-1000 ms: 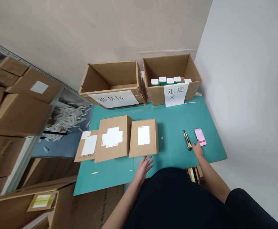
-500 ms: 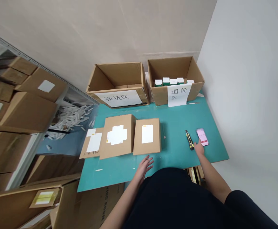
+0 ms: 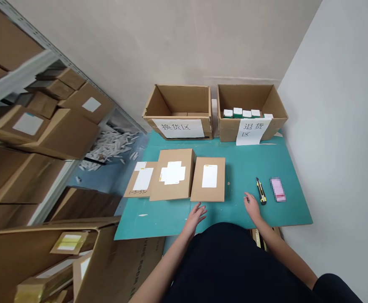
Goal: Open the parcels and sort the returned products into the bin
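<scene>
Well, both hands are seen empty above the teal worktop, their fingers spread and lightly curled. The left hand is placed at 6 o'clock of a corrugated cardboard box, just apart from its flat, white-labelled top. The right hand is positioned near a ribbed yellow-and-black utility knife, which lies at 1 o'clock from it, untouched. A flat, blurred pink phone is laid beyond the knife. At 12 o'clock, an open carton is set beside a second carton holding small white-topped boxes.
</scene>
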Demonstrator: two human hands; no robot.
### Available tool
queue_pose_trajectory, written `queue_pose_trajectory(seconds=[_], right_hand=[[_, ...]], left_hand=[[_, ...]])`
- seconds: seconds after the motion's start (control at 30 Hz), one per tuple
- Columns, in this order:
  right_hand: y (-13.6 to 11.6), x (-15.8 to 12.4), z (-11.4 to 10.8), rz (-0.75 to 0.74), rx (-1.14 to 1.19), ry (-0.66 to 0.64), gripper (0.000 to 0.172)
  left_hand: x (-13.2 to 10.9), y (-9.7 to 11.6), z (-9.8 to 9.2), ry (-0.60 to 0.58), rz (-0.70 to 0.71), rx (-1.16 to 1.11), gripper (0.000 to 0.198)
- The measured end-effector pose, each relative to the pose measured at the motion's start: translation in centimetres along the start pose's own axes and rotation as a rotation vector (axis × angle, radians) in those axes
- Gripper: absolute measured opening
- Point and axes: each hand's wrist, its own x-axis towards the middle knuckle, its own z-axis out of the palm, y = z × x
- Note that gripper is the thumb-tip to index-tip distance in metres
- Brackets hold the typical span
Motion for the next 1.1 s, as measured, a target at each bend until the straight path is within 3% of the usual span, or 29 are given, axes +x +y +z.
queue_pose_trajectory(seconds=[0.27,0.47,0.63,0.73,0.83,0.97,1.1], right_hand=[[-3.7,1.3,1.8,-0.044,0.161,-0.026,0.047],[-9.0,5.6,3.1,-0.239,0.207,-0.057,0.045],[-13.4,12.7,4.6,-0.387,-0.055,-0.136,0.048],[-16.0,16.7,5.7,-0.426,-0.289,-0.248,0.054],[-17.9,19.0,6.4,-0.431,-0.524,-0.38,0.06],[-17.9,18.5,5.8,-0.4,-0.596,-0.399,0.058],[-14.2,16.1,3.2,-0.306,-0.604,-0.315,0.055]], left_hand=[[0.6,-0.3,-1.8,0.011,0.107,0.099,0.062],[0.4,-0.2,-3.0,0.057,0.212,0.089,0.059],[0.2,-0.5,-3.6,0.073,0.008,-0.044,0.047],[0.3,-0.7,-3.1,0.002,-0.113,-0.174,0.047],[0.6,-0.4,-2.1,-0.087,-0.171,-0.273,0.054],[0.8,0.2,-0.8,-0.227,-0.122,-0.322,0.063],[0.8,0.0,-0.3,-0.331,-0.083,-0.288,0.071]])
